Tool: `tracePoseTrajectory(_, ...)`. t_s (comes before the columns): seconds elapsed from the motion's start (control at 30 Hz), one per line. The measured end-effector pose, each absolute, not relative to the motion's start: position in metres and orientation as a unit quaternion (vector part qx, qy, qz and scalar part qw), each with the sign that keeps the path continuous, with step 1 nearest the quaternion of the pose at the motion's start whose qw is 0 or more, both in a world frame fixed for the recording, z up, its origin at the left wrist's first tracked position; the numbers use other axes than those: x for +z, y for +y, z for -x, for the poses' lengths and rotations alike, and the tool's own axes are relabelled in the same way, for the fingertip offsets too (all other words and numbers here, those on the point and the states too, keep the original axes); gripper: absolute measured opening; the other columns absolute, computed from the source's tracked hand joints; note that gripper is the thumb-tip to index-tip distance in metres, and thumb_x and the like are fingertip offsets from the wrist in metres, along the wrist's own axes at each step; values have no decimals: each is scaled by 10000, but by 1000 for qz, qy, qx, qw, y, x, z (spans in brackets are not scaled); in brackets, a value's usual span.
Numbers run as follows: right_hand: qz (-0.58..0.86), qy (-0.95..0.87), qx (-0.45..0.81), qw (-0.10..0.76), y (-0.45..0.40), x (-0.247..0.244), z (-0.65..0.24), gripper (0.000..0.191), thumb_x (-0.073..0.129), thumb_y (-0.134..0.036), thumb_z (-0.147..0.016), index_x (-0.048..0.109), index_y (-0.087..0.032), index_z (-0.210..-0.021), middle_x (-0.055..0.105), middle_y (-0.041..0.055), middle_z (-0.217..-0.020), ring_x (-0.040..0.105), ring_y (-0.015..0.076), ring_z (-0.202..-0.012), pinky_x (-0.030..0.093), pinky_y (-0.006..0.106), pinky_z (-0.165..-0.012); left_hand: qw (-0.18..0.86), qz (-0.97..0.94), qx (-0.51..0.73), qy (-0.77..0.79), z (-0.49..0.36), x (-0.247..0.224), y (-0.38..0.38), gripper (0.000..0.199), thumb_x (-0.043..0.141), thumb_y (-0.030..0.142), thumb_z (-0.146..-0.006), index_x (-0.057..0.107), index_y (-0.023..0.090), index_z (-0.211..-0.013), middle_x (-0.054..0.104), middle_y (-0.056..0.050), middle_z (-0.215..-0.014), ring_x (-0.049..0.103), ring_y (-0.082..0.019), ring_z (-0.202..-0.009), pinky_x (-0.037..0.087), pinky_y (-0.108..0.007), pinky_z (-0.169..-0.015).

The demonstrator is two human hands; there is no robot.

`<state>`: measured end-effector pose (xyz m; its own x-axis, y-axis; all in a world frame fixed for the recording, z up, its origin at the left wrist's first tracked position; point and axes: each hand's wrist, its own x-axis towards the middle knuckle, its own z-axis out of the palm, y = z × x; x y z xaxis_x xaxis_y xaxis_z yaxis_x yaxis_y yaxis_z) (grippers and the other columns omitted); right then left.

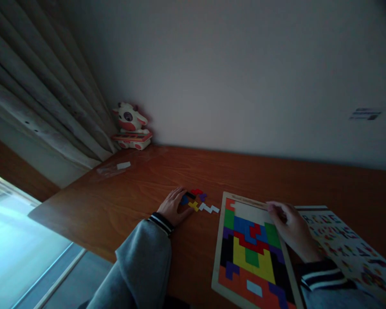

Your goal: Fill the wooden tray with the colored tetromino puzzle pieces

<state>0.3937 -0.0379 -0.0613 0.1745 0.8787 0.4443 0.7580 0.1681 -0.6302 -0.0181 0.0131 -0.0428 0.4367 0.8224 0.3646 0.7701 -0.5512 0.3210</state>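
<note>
Head | hands (173, 209) (292, 231): 2 | puzzle board (249, 213): 1 | loose yellow piece (193, 206): 1

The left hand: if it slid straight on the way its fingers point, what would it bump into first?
Probably the black piece, right by the fingertips of the left hand, then perhaps the red piece beyond. Whether the fingers already touch the black one is hard to tell.

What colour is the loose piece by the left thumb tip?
The loose piece is yellow, best in head view.
</note>
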Motion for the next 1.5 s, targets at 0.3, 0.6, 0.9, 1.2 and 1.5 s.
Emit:
tracePoseTrajectory(0.3,655,-631,89,408,-39,-63,-393,362,496,-529,-886,642,-213,-988,682,101,-994,644,247,-902,518,414,-826,44,-830,266,488,-2,-26,10,600,610,602,-814,571,193,-1252,638,-121,-1240,581,-312,-1149,437,-510,-1016)
tracePoseTrajectory(0.6,652,-625,93,419,-39,-59,-387,367,486,-538,-884,642,-221,-987,698,93,-986,662,239,-880,528,392,-803,26,-826,255,501,-20,-27,13,625,580,647,-806,580,185,-1226,646,-122,-1145,599,-301,-1044,488,-466,-939)
tracePoseTrajectory(0.9,638,-635,104,422,-33,-59,-390,366,515,-533,-863,658,-223,-996,694,89,-1000,663,235,-895,539,373,-799,58,-845,279,452,3,-22,12,670,668,627,-749,577,201,-1258,624,-135,-1232,590,-307,-1114,457,-482,-990)
tracePoseTrajectory(1.2,640,-631,113,424,-33,-61,-393,345,518,-528,-872,659,-239,-998,699,75,-1013,662,240,-915,533,369,-805,73,-887,277,362,37,-22,23,388,693,508,-803,682,242,-1085,711,-78,-1111,650,-245,-1048,497,-413,-940)
tracePoseTrajectory(1.5,662,-590,110,448,-27,-55,-389,352,530,-524,-843,678,-227,-960,728,84,-953,680,233,-832,538,338,-721,47,-908,261,326,19,-27,22,255,636,433,-888,721,262,-1059,736,-60,-1035,672,-214,-967,506,-379,-879)
